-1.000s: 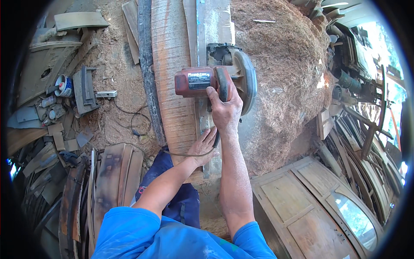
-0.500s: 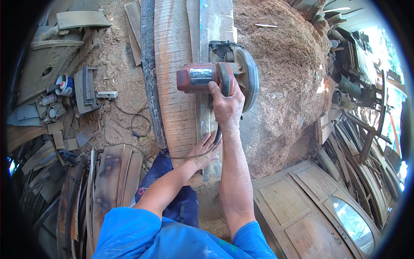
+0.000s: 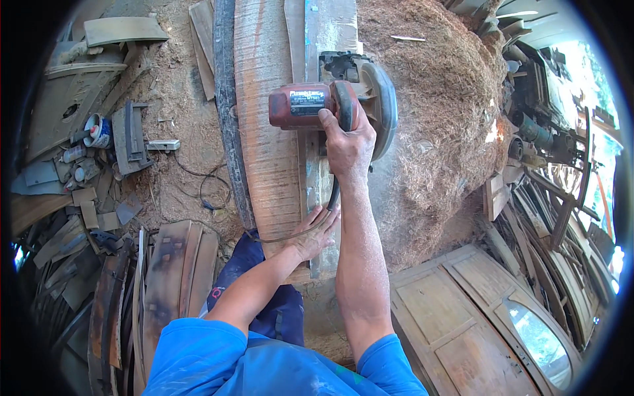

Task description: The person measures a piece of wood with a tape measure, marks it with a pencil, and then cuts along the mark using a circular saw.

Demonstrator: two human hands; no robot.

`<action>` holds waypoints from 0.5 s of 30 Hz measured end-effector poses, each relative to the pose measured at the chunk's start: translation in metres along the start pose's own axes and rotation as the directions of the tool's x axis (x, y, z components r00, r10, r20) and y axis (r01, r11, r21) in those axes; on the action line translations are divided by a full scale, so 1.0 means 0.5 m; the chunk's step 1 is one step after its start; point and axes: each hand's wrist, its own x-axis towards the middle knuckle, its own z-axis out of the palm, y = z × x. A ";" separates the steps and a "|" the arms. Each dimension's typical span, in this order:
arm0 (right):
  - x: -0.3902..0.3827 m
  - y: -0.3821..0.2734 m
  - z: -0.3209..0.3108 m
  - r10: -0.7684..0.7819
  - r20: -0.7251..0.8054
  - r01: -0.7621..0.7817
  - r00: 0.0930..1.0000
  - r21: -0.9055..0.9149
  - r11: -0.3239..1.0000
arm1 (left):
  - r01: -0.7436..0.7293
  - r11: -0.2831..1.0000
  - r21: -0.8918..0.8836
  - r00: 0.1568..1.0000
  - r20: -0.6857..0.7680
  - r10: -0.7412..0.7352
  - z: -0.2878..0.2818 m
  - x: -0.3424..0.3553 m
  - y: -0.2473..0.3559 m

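Note:
A red circular saw (image 3: 300,109) with a rounded blade guard sits on a narrow plank (image 3: 333,26) with traces of blue paint. My right hand (image 3: 351,148) is wrapped round its rear handle, thumb on top. Closer to me, my left hand (image 3: 312,237) lies flat with fingers stretched forward on the near end of the plank. The saw's cord (image 3: 333,197) runs down from the handle and crosses over my left hand. Under the plank lies a wide, rough-sawn timber slab (image 3: 264,171). The blade itself is hidden.
A sawdust heap (image 3: 429,119) rises right of the saw. A wooden door (image 3: 439,310) with an oval pane lies at the lower right. Curved boards (image 3: 168,264) and offcuts are piled at left. A loose cable (image 3: 198,173) with a white socket block (image 3: 164,144) lies on the sawdust.
The saw has slid a little forward along the plank, away from me, with my right hand on it. My left hand stays where it was.

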 end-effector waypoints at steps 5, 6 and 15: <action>0.018 -0.004 0.010 -0.023 -0.018 0.024 1.000 0.035 0.999 | 0.019 0.998 0.062 0.995 -0.103 -0.013 -0.007 -0.002 -0.004; 0.021 -0.002 0.011 -0.027 -0.020 0.027 0.999 0.037 0.999 | 0.017 0.998 0.061 0.995 -0.103 -0.011 -0.008 -0.001 -0.004; 0.051 -0.009 0.020 -0.041 -0.010 0.040 0.999 -0.009 0.999 | 0.042 0.997 0.060 0.996 -0.077 -0.037 0.001 0.000 -0.005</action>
